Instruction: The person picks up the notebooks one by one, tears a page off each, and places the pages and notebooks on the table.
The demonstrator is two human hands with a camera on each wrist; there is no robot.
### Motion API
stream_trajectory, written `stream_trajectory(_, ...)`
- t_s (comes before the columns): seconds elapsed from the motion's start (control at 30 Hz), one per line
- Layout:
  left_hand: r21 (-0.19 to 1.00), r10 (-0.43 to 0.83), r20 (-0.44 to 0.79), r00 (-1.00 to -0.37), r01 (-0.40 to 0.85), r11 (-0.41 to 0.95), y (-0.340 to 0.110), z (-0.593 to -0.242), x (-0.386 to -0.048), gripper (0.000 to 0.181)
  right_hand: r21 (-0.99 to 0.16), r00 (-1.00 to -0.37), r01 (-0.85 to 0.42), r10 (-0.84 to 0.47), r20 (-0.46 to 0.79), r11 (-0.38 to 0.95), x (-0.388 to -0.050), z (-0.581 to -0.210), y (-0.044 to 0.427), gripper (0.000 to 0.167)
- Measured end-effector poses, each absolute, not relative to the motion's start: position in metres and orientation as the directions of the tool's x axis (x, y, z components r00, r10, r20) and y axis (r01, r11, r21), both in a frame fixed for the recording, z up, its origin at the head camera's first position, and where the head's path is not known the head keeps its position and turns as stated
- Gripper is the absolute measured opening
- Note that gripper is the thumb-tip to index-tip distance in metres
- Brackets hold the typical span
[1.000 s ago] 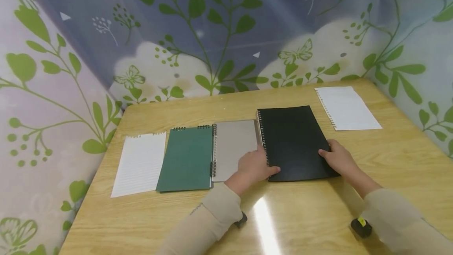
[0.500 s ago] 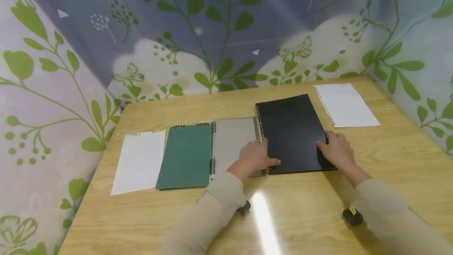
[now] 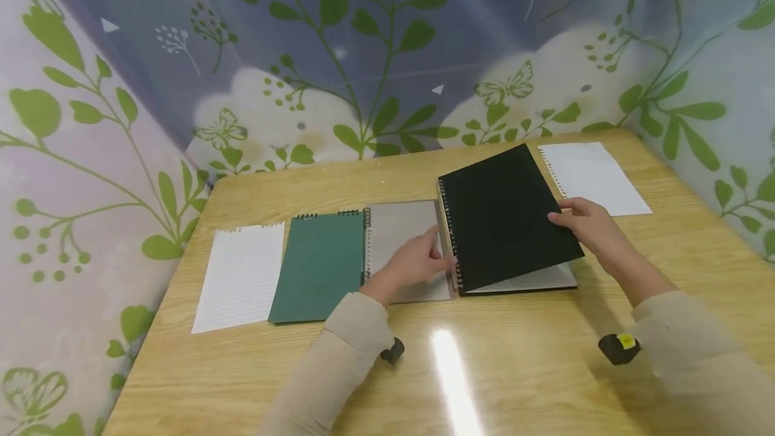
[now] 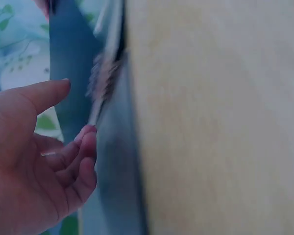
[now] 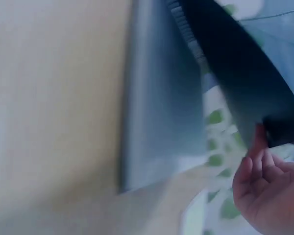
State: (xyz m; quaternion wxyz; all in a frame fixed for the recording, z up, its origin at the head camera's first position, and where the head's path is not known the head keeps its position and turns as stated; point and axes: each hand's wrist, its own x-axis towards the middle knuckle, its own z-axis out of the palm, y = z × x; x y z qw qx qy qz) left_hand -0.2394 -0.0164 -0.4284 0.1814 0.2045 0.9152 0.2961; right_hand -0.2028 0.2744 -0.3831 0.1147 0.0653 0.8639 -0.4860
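Note:
My right hand (image 3: 593, 227) pinches the free edge of the black cover (image 3: 508, 217) of a spiral notebook, raised at an angle. Beneath it a pale page (image 3: 533, 281) shows, also visible as the notebook's inside (image 5: 171, 107) in the right wrist view. My left hand (image 3: 414, 264) is at the notebook's spiral binding (image 3: 449, 234), over a grey spiral notebook (image 3: 399, 221). In the left wrist view its thumb is extended and its other fingers (image 4: 81, 181) are loosely bent, holding nothing; whether a fingertip touches the binding I cannot tell.
A green top-bound notepad (image 3: 323, 254) lies left of the grey notebook, beside a torn lined sheet (image 3: 239, 281). Another torn white sheet (image 3: 596, 173) lies at the back right of the wooden table (image 3: 242, 382). Patterned curtains (image 3: 339, 52) rise behind and at both sides.
The right hand has lifted the black cover's right edge, uncovering a page below. The left hand has moved off the cover, slightly to the left, where its thumb had rested on the black notebook.

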Motion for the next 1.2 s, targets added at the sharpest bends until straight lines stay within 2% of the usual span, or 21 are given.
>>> stream_trajectory(0.13,0.663,0.466,-0.189,-0.864,0.238,0.710,-0.032,-0.410,-0.249,0.076,-0.873,-0.962,0.188,-0.093,-0.255,0.451,-0.195,-0.360,0.255,0.076)
stream_trajectory(0.33,0.697,0.430,-0.112,-0.896,0.238,0.677,-0.041,-0.371,-0.264,0.070,-0.910,-0.957,0.084,-0.221,-0.187,0.405,-0.179,-0.342,0.220,0.059)
stream_trajectory(0.4,0.711,0.434,-0.093,-0.896,0.246,0.659,-0.040,-0.359,-0.267,0.064,-0.898,-0.963,0.033,-0.225,-0.146,0.439,-0.174,-0.338,0.211,0.056)
stream_trajectory(0.5,0.736,0.453,-0.065,-0.889,0.264,0.623,-0.035,-0.342,-0.270,0.056,-0.812,-0.979,-0.055,-0.193,-0.071,0.581,-0.168,-0.336,0.196,0.056)
stream_trajectory(0.6,0.762,0.469,-0.066,-0.881,0.259,0.594,-0.026,-0.328,-0.271,0.054,-0.636,-0.987,-0.140,-0.157,0.030,0.759,-0.165,-0.338,0.180,0.057)
stream_trajectory(0.7,0.784,0.479,-0.081,-0.874,0.241,0.572,-0.017,-0.318,-0.271,0.055,-0.475,-0.980,-0.198,-0.159,0.120,0.857,-0.163,-0.342,0.164,0.054)
stream_trajectory(0.87,0.784,0.492,-0.088,-0.866,0.244,0.571,-0.005,-0.308,-0.269,0.051,-0.352,-0.956,-0.268,-0.202,0.214,0.897,-0.162,-0.346,0.147,0.047)
stream_trajectory(1.0,0.756,0.460,-0.065,-0.885,0.257,0.601,-0.008,-0.307,-0.269,0.046,-0.281,-0.927,-0.329,-0.251,0.281,0.901,-0.162,-0.351,0.136,0.048)
stream_trajectory(1.2,0.725,0.423,-0.011,-0.906,0.284,0.628,-0.015,-0.309,-0.267,0.040,-0.263,-0.904,-0.355,-0.258,0.342,0.897,-0.162,-0.357,0.125,0.051)
